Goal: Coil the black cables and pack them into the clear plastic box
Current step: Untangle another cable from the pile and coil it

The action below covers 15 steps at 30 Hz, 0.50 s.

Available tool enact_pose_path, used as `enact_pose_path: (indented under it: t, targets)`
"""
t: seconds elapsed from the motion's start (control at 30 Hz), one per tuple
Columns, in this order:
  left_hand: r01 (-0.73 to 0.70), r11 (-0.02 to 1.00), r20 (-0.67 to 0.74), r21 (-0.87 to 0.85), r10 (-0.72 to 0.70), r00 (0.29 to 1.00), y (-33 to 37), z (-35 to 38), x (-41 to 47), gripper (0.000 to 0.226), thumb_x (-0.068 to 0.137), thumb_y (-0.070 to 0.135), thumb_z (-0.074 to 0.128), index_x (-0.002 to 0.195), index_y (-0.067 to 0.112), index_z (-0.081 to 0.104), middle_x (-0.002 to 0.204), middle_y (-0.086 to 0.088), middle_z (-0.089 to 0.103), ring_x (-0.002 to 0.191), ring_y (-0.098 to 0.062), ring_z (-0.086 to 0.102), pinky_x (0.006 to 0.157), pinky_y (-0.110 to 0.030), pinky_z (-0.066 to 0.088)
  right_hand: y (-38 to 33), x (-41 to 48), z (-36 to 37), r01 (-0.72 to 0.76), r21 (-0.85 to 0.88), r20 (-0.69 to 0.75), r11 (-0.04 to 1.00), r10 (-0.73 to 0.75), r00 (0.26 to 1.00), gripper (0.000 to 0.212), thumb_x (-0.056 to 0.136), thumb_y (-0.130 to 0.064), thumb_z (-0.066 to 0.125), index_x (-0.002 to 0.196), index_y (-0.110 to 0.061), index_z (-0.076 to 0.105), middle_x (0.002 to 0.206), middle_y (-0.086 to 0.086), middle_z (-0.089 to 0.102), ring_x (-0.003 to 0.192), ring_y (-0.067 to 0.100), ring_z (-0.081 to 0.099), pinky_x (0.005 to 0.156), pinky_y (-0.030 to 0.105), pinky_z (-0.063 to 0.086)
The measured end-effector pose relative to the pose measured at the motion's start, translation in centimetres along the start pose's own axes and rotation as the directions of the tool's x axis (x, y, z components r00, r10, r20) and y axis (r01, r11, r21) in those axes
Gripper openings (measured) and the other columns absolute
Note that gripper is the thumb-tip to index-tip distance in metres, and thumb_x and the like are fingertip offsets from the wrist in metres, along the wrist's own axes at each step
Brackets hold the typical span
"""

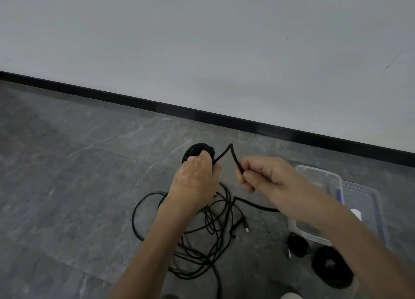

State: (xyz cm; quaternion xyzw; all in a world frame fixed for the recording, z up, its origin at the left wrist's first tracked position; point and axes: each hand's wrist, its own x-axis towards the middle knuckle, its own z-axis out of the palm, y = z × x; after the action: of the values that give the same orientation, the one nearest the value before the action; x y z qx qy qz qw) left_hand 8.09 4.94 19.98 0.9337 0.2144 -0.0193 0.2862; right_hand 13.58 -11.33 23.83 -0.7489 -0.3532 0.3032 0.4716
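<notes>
Though kinked, cable (235,157) between right fingers (249,176)

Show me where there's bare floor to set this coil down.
Free: the wide floor left of the loose cable tangle, up to the black skirting; also the strip between skirting and clear plastic box. Crowded: the tangle itself, and the box's near side, where a small coil and a large coil lie.

Left hand (197,177): back up, fingers curled round cable coil (197,149). Right hand (265,175): thumb and fingers pinching cable strand (235,159). Both forearms bare, reaching forward, hands near each other
</notes>
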Motion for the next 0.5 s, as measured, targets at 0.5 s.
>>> enact_pose_path:
  t: [0.5]
  targets:
    - [-0.078,0.8,0.399,-0.594,0.378,0.836,2.4,-1.4,-1.4,0.039,0.102,0.026,0.043,0.067,0.009,0.048,0.055,0.002,0.049,0.053,-0.01,0.046,0.06,-0.019,0.042,2.7,1.0,-1.8,0.128,-0.104,-0.554,0.986,-0.165,0.816,0.023,0.099,-0.017,0.047,0.085,-0.024,0.064,0.079,-0.003,0.064,0.066,0.03,0.051,0.061,0.037,0.041]
